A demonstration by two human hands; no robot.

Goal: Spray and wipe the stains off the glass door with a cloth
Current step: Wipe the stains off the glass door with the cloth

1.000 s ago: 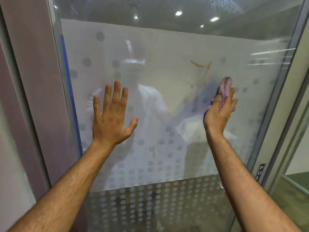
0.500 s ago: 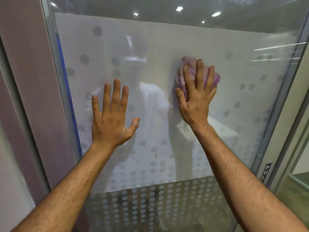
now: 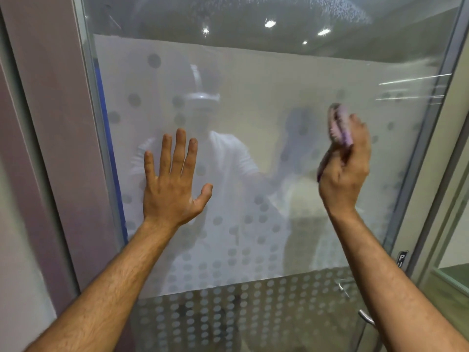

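The glass door (image 3: 266, 80) fills the head view, frosted with a pattern of grey dots and showing a faint reflection of a person. My left hand (image 3: 172, 184) lies flat on the glass at centre left, fingers spread and empty. My right hand (image 3: 345, 168) is at the right, fingers curled around a bunched purple cloth (image 3: 338, 125) that pokes out above them beside the glass. I see no brown stain on the glass now. No spray bottle is in view.
A brown frame post (image 3: 58, 148) runs down the left side and a grey metal frame (image 3: 426, 148) down the right. A metal door handle (image 3: 365, 318) and a black "PU" label (image 3: 401, 260) sit at the lower right. Another glass pane stands at the far right.
My right hand swept the cloth up and left across the brown stain, then back to the right and turned partly off the glass. The stain no longer shows. My left hand stayed flat.
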